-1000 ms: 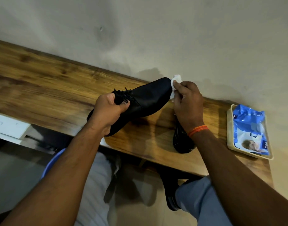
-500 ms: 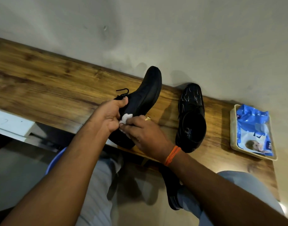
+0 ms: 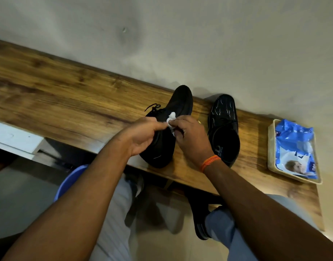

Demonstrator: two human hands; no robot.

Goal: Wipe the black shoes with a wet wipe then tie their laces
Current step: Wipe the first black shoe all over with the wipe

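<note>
A: What's occluded?
B: The left hand (image 3: 143, 135) covers the middle of the near black shoe (image 3: 178, 105). Can't tell if it also grips the shoe; its fingertips pinch the white wet wipe (image 3: 171, 117). The right hand (image 3: 188, 137) curls around the same wipe, so most of the wad is hidden, with only a tuft showing above the knuckles. Both hands are closed on it.
A: Laces?
B: 1 loose lace loop (image 3: 152, 107) sticks out on the shoe's left side. The rest is behind the hands.
A: Second shoe?
B: The glossy black shoe (image 3: 225, 117) sits flat just to the right, opening towards the camera, with its heel partly behind the right wrist. The insole print is too small to read.
A: Surface?
B: A wood-grain shelf (image 3: 67, 95) runs against a plain pale wall (image 3: 199, 44). Both shoes are on it, toes towards the wall. The near shoe is tilted on its side.
A: Anything else?
B: A beige tray (image 3: 271, 147) well to the right holds a blue wet-wipe pack (image 3: 293, 140). There's an orange thread band (image 3: 210, 162) on the right wrist. The floor below is blurred.
</note>
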